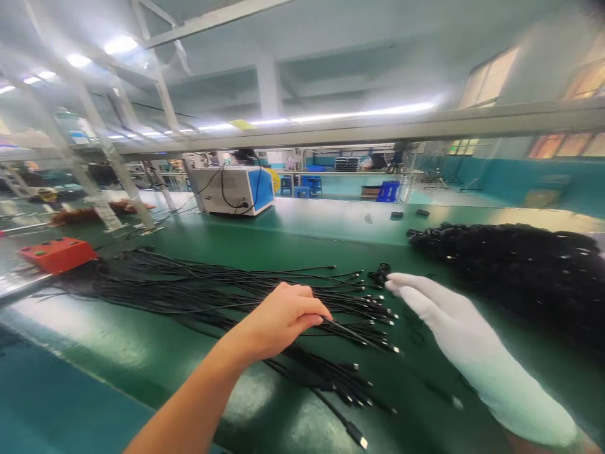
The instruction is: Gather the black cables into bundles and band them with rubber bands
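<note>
A spread of long black cables (203, 287) with small metal plugs lies across the green bench (307, 233). My bare left hand (278, 318) rests over the cables with its fingers pinched on one cable (359, 337) near its plug end. My right hand (439, 321), in a white glove, reaches forward with its fingers stretched out flat. Its fingertips touch a small black coiled bundle (379, 275) beyond the plug ends.
A big heap of coiled black cables (520, 271) fills the right side. A white and blue machine (234, 189) stands at the back. An orange box (57, 253) sits at the left edge. A metal rail (359, 129) crosses overhead.
</note>
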The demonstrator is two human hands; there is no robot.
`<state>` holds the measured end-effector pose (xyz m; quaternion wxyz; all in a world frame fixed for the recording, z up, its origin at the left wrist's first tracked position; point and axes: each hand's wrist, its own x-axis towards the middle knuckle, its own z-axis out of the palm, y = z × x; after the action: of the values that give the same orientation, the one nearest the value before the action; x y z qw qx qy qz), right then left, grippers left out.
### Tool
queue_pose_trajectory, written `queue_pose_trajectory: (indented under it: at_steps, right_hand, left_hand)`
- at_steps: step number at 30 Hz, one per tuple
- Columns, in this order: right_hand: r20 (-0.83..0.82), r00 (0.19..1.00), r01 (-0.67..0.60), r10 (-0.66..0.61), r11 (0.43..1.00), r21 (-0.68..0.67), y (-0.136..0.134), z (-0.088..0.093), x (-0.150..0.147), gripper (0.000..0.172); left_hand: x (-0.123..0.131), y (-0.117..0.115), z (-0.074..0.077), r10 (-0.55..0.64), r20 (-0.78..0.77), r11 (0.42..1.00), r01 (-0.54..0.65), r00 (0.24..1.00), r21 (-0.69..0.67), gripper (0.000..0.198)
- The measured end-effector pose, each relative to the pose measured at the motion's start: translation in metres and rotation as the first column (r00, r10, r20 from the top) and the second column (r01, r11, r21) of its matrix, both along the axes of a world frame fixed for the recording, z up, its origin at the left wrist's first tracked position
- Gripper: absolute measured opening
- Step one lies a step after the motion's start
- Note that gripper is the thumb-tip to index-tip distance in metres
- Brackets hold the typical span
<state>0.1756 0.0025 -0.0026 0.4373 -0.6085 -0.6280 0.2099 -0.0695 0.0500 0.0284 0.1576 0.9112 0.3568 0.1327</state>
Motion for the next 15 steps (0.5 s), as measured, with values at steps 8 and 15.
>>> queue_pose_trajectory:
  at_steps: [8,15]
  right_hand:
    - [-0.964,0.166,-0.971,0.208,0.207,-0.122,-0.002,-0.049,-0.035,0.037]
    - [-0.997,-0.032,-0.983,0.077,0.179,0.045,-0.003,-0.067,-0.046,0.038]
  left_hand:
    - [0.017,0.006,-0.004,0.052,-0.014,0.969,-0.047,0.999,0.243,0.017]
    - [0.041,-0.006,-0.013,-0.221,-0.059,0.975,0.222,0.974,0.014,0.02]
